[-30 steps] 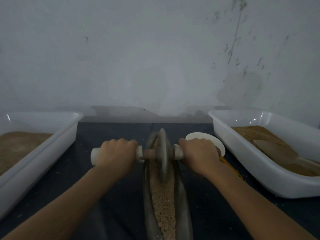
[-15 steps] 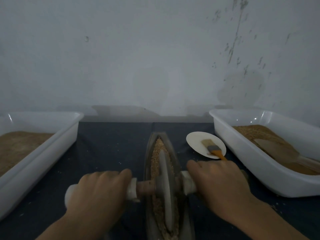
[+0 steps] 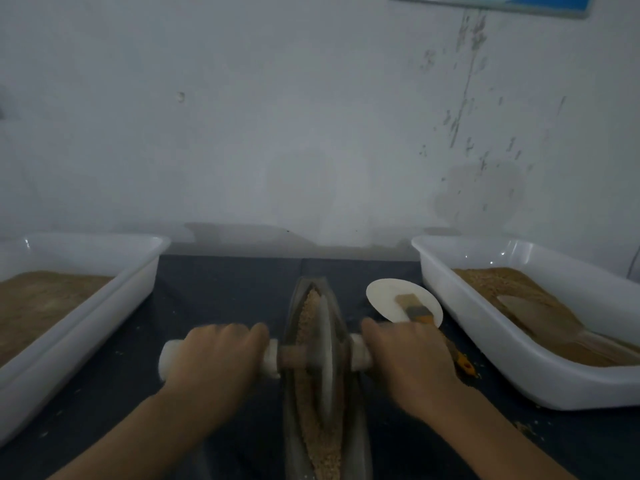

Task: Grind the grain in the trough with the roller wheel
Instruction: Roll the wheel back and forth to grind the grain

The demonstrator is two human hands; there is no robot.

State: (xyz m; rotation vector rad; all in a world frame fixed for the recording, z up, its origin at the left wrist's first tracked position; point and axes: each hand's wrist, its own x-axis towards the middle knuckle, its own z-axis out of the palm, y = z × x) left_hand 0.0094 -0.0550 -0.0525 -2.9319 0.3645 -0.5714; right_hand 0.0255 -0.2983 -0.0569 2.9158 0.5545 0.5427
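White tubs flank the bench: the left tub and the right tub. The trough splits the dark lane between them. Left of it is open cloth; right, a small plate with a brush narrows the gap.

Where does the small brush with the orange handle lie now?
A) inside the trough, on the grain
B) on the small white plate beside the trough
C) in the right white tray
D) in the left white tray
B: the brush rests with its bristles on the small white plate, right of the trough.
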